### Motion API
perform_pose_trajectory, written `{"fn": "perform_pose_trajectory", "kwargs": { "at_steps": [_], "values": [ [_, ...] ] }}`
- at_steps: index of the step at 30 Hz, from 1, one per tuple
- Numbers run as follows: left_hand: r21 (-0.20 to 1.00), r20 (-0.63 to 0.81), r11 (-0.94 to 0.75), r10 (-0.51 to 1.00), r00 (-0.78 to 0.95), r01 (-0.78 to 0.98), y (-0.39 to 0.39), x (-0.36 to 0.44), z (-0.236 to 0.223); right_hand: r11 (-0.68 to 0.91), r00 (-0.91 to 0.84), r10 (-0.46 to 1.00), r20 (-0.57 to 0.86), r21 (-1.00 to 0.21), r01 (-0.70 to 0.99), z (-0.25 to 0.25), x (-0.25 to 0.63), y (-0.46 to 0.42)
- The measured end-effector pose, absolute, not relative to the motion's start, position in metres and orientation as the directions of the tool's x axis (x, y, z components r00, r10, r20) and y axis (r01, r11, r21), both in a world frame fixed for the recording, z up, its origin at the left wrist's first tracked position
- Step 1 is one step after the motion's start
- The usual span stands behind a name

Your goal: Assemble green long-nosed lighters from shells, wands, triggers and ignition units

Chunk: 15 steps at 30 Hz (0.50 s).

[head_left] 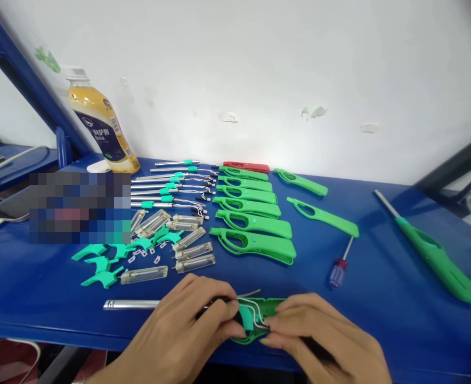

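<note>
Between my two hands lay one open green shell [273, 306], one teal trigger [246, 318] and two white wires [258, 311] showing in it. My left hand [195, 320] was curled, thumb and forefinger closed on the shell's left part; one metal tube [131, 304] stuck out left of the shell, past that hand. My right hand [323, 330] had its thumb and fingertips pinched together on the wires, at the shell's right part. Straight beyond the shell I counted six green handles [259, 245] and one red handle [246, 167]. Beyond it to the left were about seven loose triggers [103, 278], at least eight clear tanks [195, 263], roughly six white clips [157, 260], six or more wired tubes [162, 205] and one bottle [99, 125]. Beyond it to the right I had two green pieces [335, 217], one screwdriver [338, 273] and one lighter [447, 269].
</note>
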<state>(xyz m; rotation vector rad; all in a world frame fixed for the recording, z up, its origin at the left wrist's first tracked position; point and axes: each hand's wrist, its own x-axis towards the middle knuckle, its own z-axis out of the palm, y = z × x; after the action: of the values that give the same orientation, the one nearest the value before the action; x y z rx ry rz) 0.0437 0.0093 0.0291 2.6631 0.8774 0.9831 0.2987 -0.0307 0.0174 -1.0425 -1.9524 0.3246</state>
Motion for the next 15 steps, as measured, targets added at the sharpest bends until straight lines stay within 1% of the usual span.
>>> {"fn": "perform_pose_trajectory", "kwargs": {
  "at_steps": [6,9,15],
  "values": [
    [0.365,0.515,-0.801,0.599,0.613,0.475,0.0102,0.0441,0.0273,0.584,-0.268,0.778,0.568,-0.496,0.642,0.0143,0.2978,-0.0300],
    [0.362,0.538,-0.806,0.591,0.601,0.469,0.0118,0.0449,0.0248,0.590,-0.292,0.775,0.561,-0.475,0.653,0.0136,0.2975,-0.0318],
    [0.343,0.580,-0.818,0.571,0.582,0.461,0.0134,0.0451,0.0235,0.623,-0.332,0.722,0.607,-0.363,0.693,0.0131,0.2950,-0.0347]
  ]
}}
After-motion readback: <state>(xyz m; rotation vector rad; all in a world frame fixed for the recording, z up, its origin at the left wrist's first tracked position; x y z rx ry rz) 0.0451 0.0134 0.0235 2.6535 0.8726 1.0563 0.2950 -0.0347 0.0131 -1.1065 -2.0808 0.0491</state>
